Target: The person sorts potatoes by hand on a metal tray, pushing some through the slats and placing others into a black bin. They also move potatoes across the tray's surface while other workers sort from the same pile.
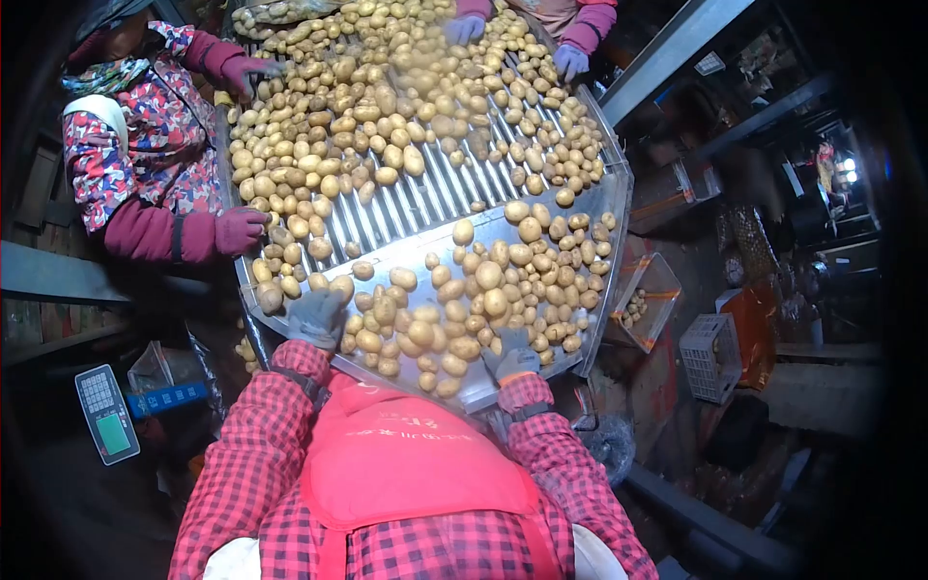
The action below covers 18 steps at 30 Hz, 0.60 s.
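Note:
Potatoes (pixel 488 275) of several sizes lie loose on a sloping metal tray (pixel 406 261) in front of me. My left hand (pixel 316 317), in a grey glove, rests at the tray's near left edge with its fingers stretched towards the potatoes; one potato touches or nearly touches its fingertips. My right hand (pixel 512 356), also gloved in grey, is at the near right part of the tray, fingers apart against the nearest potatoes. Neither hand visibly grips a potato, though the undersides of the fingers are hidden.
Beyond the tray, a roller conveyor (pixel 425 198) carries many potatoes. A co-worker's gloved hand (pixel 242 230) is at its left side; another co-worker's purple-gloved hand (pixel 570 62) is at the far right. A scale display (pixel 106 416) stands left, a white crate (pixel 710 358) right.

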Each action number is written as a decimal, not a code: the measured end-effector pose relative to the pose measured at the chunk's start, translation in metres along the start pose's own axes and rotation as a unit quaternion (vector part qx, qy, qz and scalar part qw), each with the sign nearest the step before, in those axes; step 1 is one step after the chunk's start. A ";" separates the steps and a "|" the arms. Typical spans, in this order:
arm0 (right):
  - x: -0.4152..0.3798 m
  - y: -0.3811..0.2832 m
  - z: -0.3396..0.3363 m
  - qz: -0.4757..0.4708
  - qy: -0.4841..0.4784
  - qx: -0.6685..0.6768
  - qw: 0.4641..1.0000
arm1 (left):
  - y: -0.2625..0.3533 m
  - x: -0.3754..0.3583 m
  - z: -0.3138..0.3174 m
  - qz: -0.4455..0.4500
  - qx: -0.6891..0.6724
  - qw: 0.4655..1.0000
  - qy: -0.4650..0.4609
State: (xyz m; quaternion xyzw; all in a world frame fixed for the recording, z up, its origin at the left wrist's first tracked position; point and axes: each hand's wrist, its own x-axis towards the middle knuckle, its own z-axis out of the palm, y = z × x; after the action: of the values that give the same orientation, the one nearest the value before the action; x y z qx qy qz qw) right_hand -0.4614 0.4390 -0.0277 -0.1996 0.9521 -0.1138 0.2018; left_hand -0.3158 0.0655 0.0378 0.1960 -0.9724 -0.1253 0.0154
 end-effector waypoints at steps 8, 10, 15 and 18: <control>0.005 0.023 -0.009 -0.013 -0.001 0.165 0.986 | 0.004 0.060 0.023 0.058 0.019 0.998 -0.006; 0.005 0.017 -0.025 0.061 -0.056 0.335 0.939 | 0.024 0.089 -0.006 -0.029 -0.020 0.987 -0.158; 0.010 -0.032 -0.057 0.062 -0.012 0.466 0.883 | 0.021 0.091 0.011 -0.187 -0.608 0.770 -0.052; 0.013 -0.100 -0.095 0.001 -0.025 0.448 0.894 | 0.037 0.052 0.001 0.047 -0.551 0.816 -0.167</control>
State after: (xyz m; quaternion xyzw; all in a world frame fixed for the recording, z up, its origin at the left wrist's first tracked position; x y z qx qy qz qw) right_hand -0.4799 0.3565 0.0824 -0.0902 0.7953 -0.5226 0.2937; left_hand -0.3780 0.0791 0.0453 0.0845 -0.7369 -0.6698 -0.0362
